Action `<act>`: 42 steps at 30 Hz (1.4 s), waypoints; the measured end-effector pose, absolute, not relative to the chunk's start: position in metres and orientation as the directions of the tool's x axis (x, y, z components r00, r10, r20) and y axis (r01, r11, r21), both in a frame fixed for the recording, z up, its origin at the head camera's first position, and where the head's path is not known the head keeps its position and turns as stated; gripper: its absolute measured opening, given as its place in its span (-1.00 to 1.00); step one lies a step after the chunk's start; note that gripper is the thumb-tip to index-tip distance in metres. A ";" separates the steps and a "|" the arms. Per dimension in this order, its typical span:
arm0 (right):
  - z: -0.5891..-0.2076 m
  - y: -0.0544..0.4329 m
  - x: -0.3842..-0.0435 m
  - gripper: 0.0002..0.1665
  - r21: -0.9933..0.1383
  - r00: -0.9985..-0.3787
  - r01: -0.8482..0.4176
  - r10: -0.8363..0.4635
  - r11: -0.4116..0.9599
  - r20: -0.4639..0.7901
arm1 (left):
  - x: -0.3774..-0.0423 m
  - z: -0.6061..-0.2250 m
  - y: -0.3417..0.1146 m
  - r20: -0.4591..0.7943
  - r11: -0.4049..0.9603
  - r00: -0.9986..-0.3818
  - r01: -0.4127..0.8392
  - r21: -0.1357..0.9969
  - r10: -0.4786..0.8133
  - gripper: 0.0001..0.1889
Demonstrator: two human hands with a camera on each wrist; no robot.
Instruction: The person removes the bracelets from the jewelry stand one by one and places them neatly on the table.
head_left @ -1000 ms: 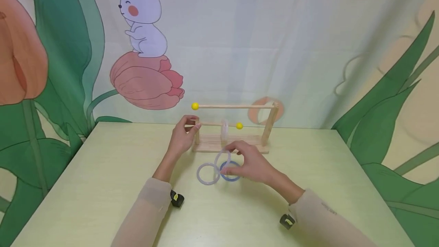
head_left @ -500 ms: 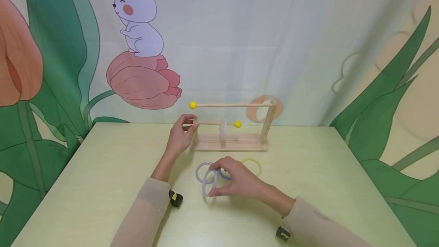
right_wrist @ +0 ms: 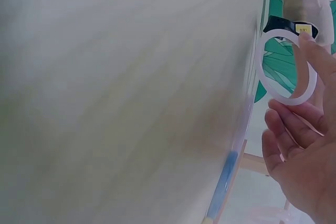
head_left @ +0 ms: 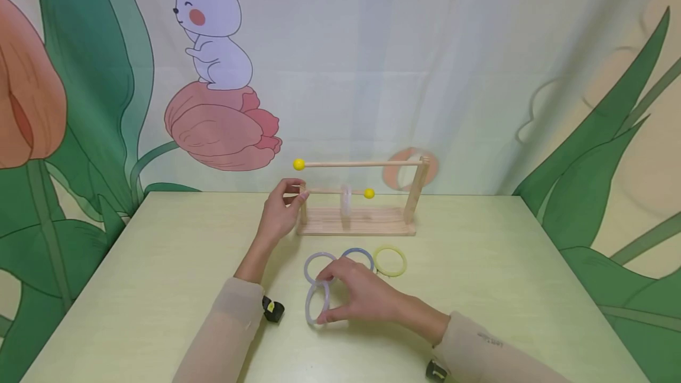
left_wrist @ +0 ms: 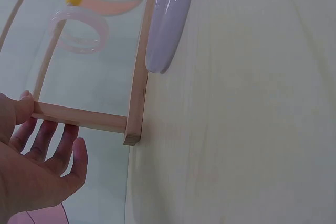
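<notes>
A wooden ring stand (head_left: pixel 319 229) has two rods, each with a yellow ball at its tip. My left hand (head_left: pixel 278 211) grips its short left post (left_wrist: pixel 86 117), thumb on one side and fingertips on the other. A pale pinkish ring (head_left: pixel 346 201) hangs on the lower rod. In front of the stand, my right hand (head_left: pixel 367 292) pinches a pale lilac ring (head_left: pixel 308 306) between thumb and fingers, tilted up on edge. In the right wrist view that ring (right_wrist: pixel 260 66) looks nearly white, and the other fingers are loosely bent.
On the table (head_left: pixel 186 253) lie another lilac ring (head_left: pixel 305 268), a blue ring (head_left: pixel 357 250) partly behind my right hand, and a yellow ring (head_left: pixel 390 275). The taller right post (head_left: pixel 417 191) carries the upper rod. A printed curtain (head_left: pixel 340 75) hangs behind the table.
My right hand has moved toward me and left with the lilac ring, away from the stand, uncovering the yellow ring. My left hand has stayed on the post.
</notes>
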State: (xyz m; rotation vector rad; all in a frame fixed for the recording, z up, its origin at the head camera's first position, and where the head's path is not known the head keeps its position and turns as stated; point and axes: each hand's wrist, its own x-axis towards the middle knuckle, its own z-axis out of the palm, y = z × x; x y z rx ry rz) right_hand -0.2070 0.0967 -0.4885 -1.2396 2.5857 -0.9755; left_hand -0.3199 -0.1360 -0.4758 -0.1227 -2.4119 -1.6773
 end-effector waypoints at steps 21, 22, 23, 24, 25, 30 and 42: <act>-0.485 0.102 -0.203 -0.24 -0.505 -0.661 -0.681 -0.742 0.530 0.113 | -0.319 -0.475 -0.136 0.196 0.358 -0.979 0.163 0.919 -0.058 -0.66; -0.485 0.102 -0.203 -0.24 -0.503 -0.660 -0.682 -0.743 0.530 0.111 | -0.319 -0.475 -0.136 0.197 0.357 -0.979 0.164 0.920 -0.057 -0.66; -0.485 0.102 -0.203 -0.24 -0.501 -0.659 -0.683 -0.744 0.531 0.110 | -0.319 -0.475 -0.136 0.198 0.357 -0.979 0.165 0.919 -0.057 -0.66; -0.486 0.103 -0.203 -0.24 -0.499 -0.658 -0.684 -0.745 0.531 0.109 | -0.319 -0.475 -0.136 0.198 0.357 -0.979 0.166 0.919 -0.056 -0.66; -0.486 0.103 -0.202 -0.23 -0.499 -0.658 -0.683 -0.745 0.533 0.106 | -0.319 -0.475 -0.136 0.199 0.356 -0.978 0.167 0.919 -0.055 -0.66; -0.487 0.104 -0.202 -0.24 -0.485 -0.658 -0.686 -0.747 0.543 0.094 | -0.320 -0.475 -0.136 0.204 0.356 -0.978 0.174 0.918 -0.050 -0.66; -0.493 0.106 -0.202 -0.26 -0.460 -0.662 -0.675 -0.749 0.577 0.033 | -0.320 -0.476 -0.135 0.212 0.352 -0.976 0.182 0.918 -0.048 -0.65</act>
